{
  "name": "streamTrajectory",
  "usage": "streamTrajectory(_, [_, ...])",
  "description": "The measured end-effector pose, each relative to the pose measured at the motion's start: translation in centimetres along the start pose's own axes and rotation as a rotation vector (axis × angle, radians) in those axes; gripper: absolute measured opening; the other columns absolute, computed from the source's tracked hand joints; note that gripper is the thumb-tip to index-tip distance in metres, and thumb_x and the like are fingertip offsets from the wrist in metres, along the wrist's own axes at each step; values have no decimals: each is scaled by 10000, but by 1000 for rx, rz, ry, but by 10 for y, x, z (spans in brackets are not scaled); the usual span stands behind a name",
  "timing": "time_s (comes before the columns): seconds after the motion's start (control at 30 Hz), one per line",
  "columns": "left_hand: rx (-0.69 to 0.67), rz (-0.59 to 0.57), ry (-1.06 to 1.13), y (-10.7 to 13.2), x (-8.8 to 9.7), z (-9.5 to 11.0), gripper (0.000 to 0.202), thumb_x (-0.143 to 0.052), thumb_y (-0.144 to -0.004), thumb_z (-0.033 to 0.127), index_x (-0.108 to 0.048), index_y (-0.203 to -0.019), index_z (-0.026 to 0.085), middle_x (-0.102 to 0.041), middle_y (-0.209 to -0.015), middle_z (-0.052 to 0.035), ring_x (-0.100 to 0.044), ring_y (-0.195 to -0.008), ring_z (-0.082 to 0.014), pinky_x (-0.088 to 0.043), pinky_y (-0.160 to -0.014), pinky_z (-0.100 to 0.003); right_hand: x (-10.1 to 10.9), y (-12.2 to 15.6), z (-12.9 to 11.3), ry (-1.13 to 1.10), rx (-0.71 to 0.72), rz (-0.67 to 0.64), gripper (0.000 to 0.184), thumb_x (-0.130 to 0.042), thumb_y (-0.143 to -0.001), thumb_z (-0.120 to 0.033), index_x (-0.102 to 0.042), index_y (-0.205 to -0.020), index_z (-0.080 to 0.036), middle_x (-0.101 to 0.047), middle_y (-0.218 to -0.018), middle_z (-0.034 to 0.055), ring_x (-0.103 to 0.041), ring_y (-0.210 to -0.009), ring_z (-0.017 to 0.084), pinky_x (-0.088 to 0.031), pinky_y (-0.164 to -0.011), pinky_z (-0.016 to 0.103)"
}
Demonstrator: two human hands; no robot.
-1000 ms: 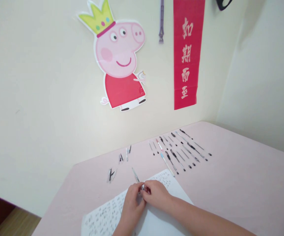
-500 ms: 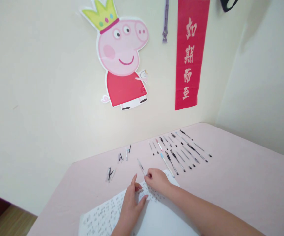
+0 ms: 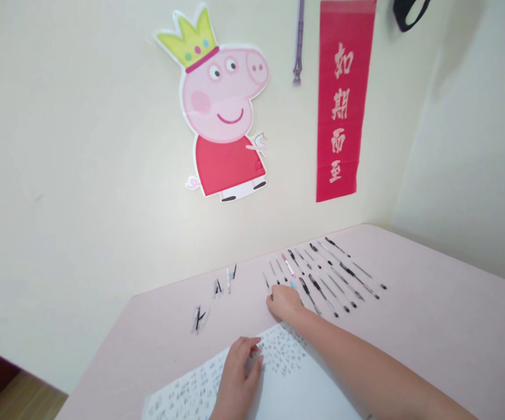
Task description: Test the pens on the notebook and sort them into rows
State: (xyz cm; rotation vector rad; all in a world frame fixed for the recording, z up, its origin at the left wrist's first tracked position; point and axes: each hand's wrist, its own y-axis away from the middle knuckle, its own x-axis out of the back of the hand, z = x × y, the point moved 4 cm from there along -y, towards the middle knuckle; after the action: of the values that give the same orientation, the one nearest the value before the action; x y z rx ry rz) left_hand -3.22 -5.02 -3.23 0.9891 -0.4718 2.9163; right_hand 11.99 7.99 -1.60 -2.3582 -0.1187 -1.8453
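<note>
My right hand [image 3: 284, 301] reaches over the pink table beyond the paper. Its fingers are closed on the near end of a slim clear pen [image 3: 266, 280], whose far part shows past the fingertips. That pen lies at the left end of a row of pens; one of them, a blue-topped pen [image 3: 294, 284], is partly hidden behind the hand. Resting on a handwritten sheet of paper [image 3: 287, 391], my left hand [image 3: 239, 367] is open and empty, its fingers loosely bent and the thumb apart.
Two slanting rows of pens, among them a black-capped pen [image 3: 360, 281] and a pink pen [image 3: 288, 264], lie on the table [image 3: 431, 326] at right. Small groups of pen caps or parts [image 3: 199, 319] lie at left. Behind stands a wall with a pig cutout [image 3: 228, 163] and a red banner [image 3: 342, 128].
My right hand has moved forward and slightly right, carrying the pen from above the paper's edge to the row's left end. My left hand's fingers have drawn closer together on the paper.
</note>
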Motion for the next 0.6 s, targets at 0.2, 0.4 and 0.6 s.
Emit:
streamTrajectory(0.2, [-3,-19,-24,0,0,-1,204,-533,-788,269,-662,-928,197,-626,-914,-94,-589,-890,-219,-487,-833,-383,5,-15,-17,67,51,-36,266,-453,-840,-183,-680,-933,-80,-682,-954,212,-648,-908,271,-456,-710,311])
streamTrajectory(0.4, [-48,-23,-57,-1,-3,-9,187,-529,-793,250,-661,-912,190,-626,-910,-93,-596,-894,-216,-489,-835,-376,3,-29,-23,115,90,-54,265,-436,-825,-77,-683,-918,-60,-680,-935,215,-650,-908,270,-474,-699,311])
streamTrajectory(0.6, [-88,-31,-52,-2,-3,-9,174,-529,-798,257,-663,-889,193,-627,-874,-90,-601,-856,-213,-501,-797,-362,-4,-38,-25,140,96,-48,289,-410,-826,-51,-675,-940,-62,-664,-975,230,-642,-928,262,-485,-698,325])
